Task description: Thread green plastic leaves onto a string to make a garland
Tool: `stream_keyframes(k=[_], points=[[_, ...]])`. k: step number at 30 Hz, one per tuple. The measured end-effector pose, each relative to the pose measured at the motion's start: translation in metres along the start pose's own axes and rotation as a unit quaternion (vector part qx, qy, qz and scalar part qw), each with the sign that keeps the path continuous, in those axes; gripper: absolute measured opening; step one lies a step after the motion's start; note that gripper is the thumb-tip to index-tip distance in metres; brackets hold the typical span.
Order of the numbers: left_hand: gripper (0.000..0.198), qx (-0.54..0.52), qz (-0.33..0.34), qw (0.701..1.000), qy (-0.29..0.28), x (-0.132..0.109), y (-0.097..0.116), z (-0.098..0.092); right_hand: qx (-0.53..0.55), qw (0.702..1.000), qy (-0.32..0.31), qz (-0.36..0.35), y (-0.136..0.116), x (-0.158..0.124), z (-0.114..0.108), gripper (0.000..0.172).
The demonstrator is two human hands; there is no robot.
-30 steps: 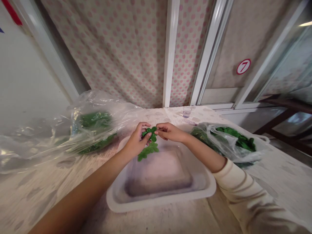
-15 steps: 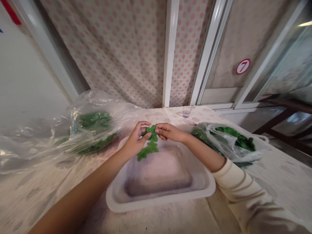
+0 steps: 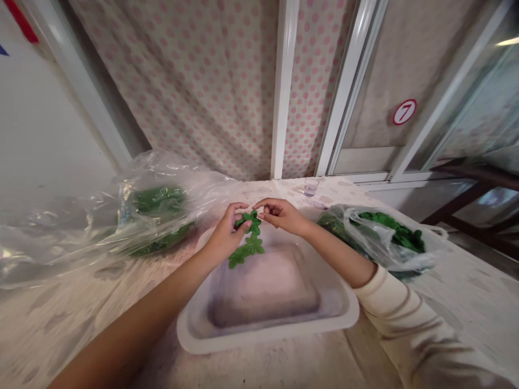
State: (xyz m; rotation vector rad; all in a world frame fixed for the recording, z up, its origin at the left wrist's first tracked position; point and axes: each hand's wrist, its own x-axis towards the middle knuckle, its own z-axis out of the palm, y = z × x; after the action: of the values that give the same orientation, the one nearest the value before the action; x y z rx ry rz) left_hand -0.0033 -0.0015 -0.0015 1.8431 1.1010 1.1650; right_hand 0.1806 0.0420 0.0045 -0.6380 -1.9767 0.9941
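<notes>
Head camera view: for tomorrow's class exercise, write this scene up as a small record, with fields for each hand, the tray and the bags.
Left hand: holds a green clover-shaped piece
Right hand: fingers at that piece, contact unclear
Tray: white tray, second green clover-shaped piece at its far edge
Bags: clear plastic bag on the left, clear plastic bag on the right, both with green contents

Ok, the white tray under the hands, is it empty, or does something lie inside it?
Not empty: a green leaf-shaped piece lies inside the white tray, near its far rim.
</notes>
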Motion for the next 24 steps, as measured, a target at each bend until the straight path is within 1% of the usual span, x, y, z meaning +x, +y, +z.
stream_keyframes(k=[4, 9, 15, 24], points=[[0.033, -0.01, 0.0, 1.0, -0.001, 0.0003, -0.0007, 0.0003, -0.011, 1.0, -0.006, 0.001, 0.0, -0.0002, -0.0002, 0.024], [0.032, 0.004, 0.007, 1.0, -0.005, 0.0004, -0.0019, 0.0003, -0.018, 1.0, -0.013, -0.004, 0.0004, -0.0007, 0.0001, 0.025], [0.032, 0.004, 0.003, 1.0, -0.001, 0.0001, 0.0, 0.0003, -0.028, 1.0, -0.005, 0.002, -0.0014, -0.0011, 0.0, 0.025], [0.032, 0.011, 0.0, 1.0, 0.003, -0.0001, -0.0011, -0.0001, -0.036, 0.999, 0.004, 0.013, -0.0017, -0.0018, -0.0004, 0.031]])
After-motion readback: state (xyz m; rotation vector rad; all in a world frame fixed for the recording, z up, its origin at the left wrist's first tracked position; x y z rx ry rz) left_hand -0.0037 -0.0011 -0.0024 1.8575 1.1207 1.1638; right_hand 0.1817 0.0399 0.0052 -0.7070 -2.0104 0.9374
